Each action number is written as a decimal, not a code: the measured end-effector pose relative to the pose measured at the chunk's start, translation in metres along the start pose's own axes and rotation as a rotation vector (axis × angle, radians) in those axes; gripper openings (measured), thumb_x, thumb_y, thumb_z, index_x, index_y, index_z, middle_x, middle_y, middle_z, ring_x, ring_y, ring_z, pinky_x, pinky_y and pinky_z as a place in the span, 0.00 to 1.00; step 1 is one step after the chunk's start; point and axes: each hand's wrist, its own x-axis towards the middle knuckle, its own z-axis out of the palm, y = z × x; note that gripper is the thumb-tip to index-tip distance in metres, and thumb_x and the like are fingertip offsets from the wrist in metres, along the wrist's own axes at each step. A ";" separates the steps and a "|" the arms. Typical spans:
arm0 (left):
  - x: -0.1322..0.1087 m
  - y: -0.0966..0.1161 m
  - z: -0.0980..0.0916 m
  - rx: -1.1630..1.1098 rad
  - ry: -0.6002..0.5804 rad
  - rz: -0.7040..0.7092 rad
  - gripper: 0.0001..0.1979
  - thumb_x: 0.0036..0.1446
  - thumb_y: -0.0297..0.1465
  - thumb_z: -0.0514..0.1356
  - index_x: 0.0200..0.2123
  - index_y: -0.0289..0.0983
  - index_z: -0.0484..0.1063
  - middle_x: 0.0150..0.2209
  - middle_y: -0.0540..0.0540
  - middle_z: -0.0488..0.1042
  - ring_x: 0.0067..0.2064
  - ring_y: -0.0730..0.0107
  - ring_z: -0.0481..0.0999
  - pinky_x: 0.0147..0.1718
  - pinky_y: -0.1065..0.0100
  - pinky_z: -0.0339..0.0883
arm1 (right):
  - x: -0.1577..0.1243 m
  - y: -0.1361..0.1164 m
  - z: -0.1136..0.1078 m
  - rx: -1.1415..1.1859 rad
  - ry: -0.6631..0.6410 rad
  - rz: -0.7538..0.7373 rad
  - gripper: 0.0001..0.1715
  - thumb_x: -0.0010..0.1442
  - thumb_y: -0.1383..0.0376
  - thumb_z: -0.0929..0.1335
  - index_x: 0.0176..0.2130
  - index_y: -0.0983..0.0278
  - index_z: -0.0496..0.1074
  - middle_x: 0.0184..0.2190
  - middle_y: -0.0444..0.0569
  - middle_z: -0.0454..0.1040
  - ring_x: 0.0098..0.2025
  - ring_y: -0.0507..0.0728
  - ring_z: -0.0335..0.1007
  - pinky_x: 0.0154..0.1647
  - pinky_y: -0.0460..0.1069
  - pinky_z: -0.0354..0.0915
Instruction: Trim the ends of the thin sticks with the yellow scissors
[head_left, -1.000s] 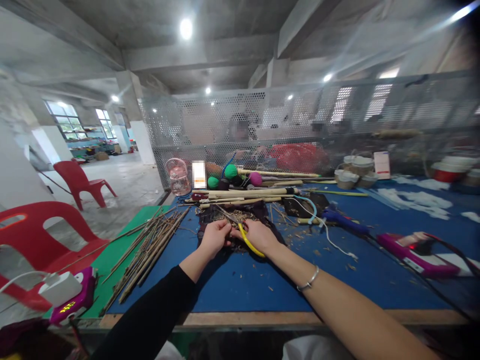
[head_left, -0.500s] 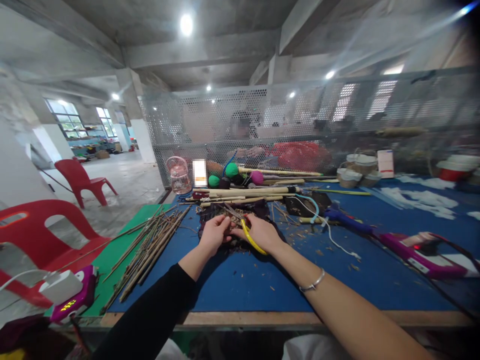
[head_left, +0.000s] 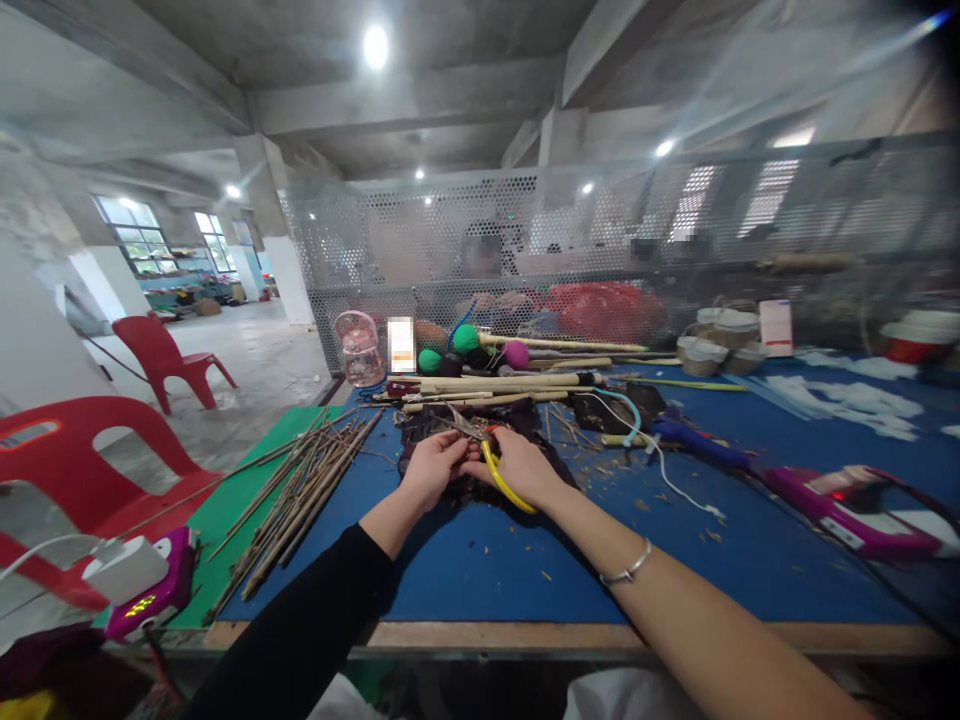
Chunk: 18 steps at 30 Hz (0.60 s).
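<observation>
My right hand point(head_left: 521, 466) is closed round a pair of scissors point(head_left: 508, 482) with yellow handles. The metal blades point away to the left, slightly parted, above a dark cloth point(head_left: 420, 428). My left hand point(head_left: 433, 468) has its thumb and fingers pinched together, almost meeting the right fingertips; whatever is between them is too small to make out. Brown plant scraps lie on the cloth under both hands.
A bundle of thin brown sticks point(head_left: 311, 500) lies at the left on a green mat point(head_left: 196, 520). Pale rods point(head_left: 510, 381) and green yarn balls point(head_left: 465, 339) sit behind the hands. A purple power device point(head_left: 847, 515) is at the right, a red chair point(head_left: 112, 450) at the left.
The scissor blades appear a little wider apart. My left fingers have shifted slightly, still pinched; the right hand stays in nearly the same place.
</observation>
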 end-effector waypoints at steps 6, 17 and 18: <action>-0.003 0.003 0.001 0.054 0.021 -0.025 0.10 0.45 0.31 0.63 0.31 0.31 0.72 0.30 0.44 0.75 0.27 0.77 0.72 0.24 0.77 0.65 | 0.001 0.001 -0.001 -0.003 -0.068 0.023 0.30 0.49 0.43 0.64 0.40 0.63 0.66 0.34 0.51 0.73 0.37 0.58 0.70 0.31 0.46 0.56; -0.004 0.003 0.004 -0.103 0.066 0.047 0.13 0.44 0.34 0.64 0.32 0.32 0.70 0.32 0.45 0.73 0.30 0.77 0.73 0.27 0.78 0.67 | 0.003 -0.003 -0.002 0.125 -0.045 0.041 0.24 0.50 0.45 0.64 0.34 0.62 0.69 0.30 0.48 0.74 0.30 0.54 0.69 0.26 0.44 0.54; -0.004 0.004 0.004 -0.118 0.066 0.050 0.13 0.44 0.34 0.64 0.31 0.32 0.70 0.31 0.45 0.73 0.30 0.77 0.73 0.28 0.77 0.67 | 0.003 -0.003 -0.002 0.135 -0.032 0.041 0.24 0.50 0.45 0.64 0.34 0.62 0.68 0.30 0.48 0.74 0.30 0.54 0.69 0.26 0.44 0.54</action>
